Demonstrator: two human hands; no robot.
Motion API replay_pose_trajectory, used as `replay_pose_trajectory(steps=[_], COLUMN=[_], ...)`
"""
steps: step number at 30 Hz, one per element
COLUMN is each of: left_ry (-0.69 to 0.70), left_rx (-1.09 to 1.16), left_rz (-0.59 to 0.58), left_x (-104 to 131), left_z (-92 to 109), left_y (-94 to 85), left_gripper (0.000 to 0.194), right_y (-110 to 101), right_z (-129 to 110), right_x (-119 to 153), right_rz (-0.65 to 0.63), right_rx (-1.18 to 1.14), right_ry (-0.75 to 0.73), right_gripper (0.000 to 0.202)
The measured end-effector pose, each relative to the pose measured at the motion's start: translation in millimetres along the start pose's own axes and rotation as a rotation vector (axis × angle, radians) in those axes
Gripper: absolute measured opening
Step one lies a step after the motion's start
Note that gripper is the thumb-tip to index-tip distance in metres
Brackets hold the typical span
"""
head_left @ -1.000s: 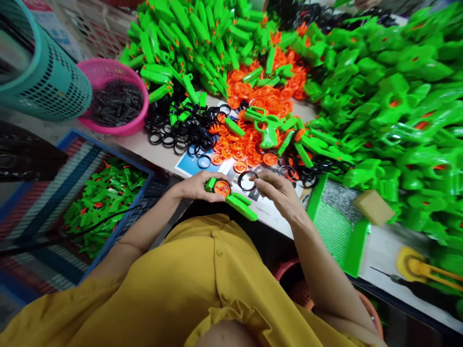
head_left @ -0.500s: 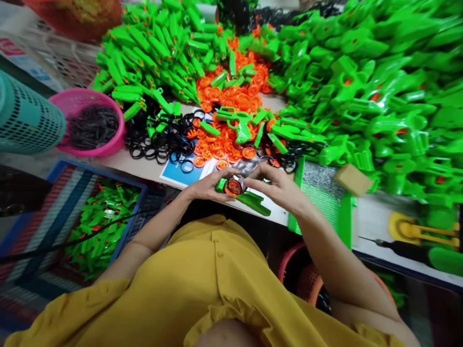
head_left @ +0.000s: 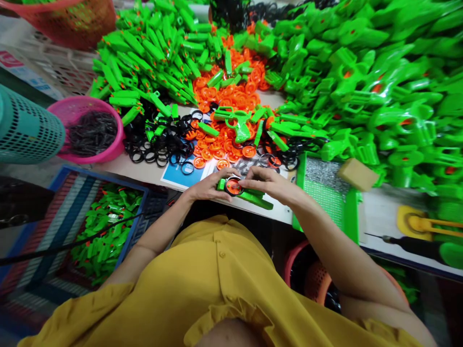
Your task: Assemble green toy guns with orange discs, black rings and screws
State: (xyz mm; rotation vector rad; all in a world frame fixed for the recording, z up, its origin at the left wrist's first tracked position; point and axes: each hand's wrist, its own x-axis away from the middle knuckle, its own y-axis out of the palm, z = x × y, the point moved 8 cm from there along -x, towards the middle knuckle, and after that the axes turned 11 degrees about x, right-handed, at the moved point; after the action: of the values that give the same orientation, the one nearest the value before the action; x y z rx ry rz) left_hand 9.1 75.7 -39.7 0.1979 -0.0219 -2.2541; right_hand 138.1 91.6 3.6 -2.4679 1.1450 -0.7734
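My left hand (head_left: 212, 186) is closed round one end of a green plastic toy gun part (head_left: 257, 198), just over the table's front edge. On that part sits an orange disc (head_left: 235, 185) with a black ring (head_left: 227, 189) around it. My right hand (head_left: 272, 184) comes from the other side, its thumb and forefinger pinched together at the disc's right edge. Whatever lies between those fingertips is too small to make out. Loose orange discs (head_left: 217, 147) and black rings (head_left: 156, 155) are heaped just beyond my hands, with a green toy gun half (head_left: 238, 124) on top.
Green gun parts (head_left: 361, 96) pile up at the right and back. A green tray (head_left: 325, 202) holds small metal pieces, with a tan block (head_left: 358, 174) beside it. A screwdriver (head_left: 408, 245) lies at right. At left stand a pink basin (head_left: 119, 144) and a teal basket (head_left: 32, 127).
The orange disc now shows more fully inside the black ring. My right fingertips have drawn together at its edge. My left hand keeps its hold, and the view has shifted slightly.
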Motion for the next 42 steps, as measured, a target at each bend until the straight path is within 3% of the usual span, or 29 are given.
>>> replay_pose_trajectory(steps=[7,12,17,20,25,32,38,42], left_ry=[0.003,0.014,0.025,-0.015,-0.048,-0.067,-0.04,-0.088], left_rx=[0.008,-0.051,-0.045,-0.041,-0.051,-0.037,-0.035,-0.001], left_rz=[0.011,0.043,0.062,0.052,0.033,0.069,0.068,0.074], left_x=[0.3,2.3,0.7,-1.8,-3.7,-2.2,-3.2,0.0], left_z=[1.5,5.4,5.2,2.3,1.8,-0.6,3.7,3.4], left_y=[0.2,-1.7,-3.3,-2.4,-2.2,0.4,8.5,6.9], left_gripper=[0.078,0.067,0.067,0.071,0.074,0.081,0.072,0.071], right_y=[0.7,-1.6,-18.9,-12.6,-1.2,-0.9,0.5,3.6], right_z=[-3.8,-2.1,-24.0,-43.8,-49.4,-49.6,-55.9,-57.7], right_x=[-2.9,-4.0,10.2,19.9,17.9,20.4,29.7,25.5], right_rz=[-0.022,-0.029,0.157,0.188,0.192,0.211,0.293,0.278], right_rx=[0.022,0.061,0.226,0.422,0.617,0.673,0.753,0.771], right_ry=[-0.034,-0.066,-0.242,-0.354,-0.335,-0.354,-0.419,-0.433], right_gripper=[0.05,0.052,0.054,0.054,0.041,0.038,0.029,0.031])
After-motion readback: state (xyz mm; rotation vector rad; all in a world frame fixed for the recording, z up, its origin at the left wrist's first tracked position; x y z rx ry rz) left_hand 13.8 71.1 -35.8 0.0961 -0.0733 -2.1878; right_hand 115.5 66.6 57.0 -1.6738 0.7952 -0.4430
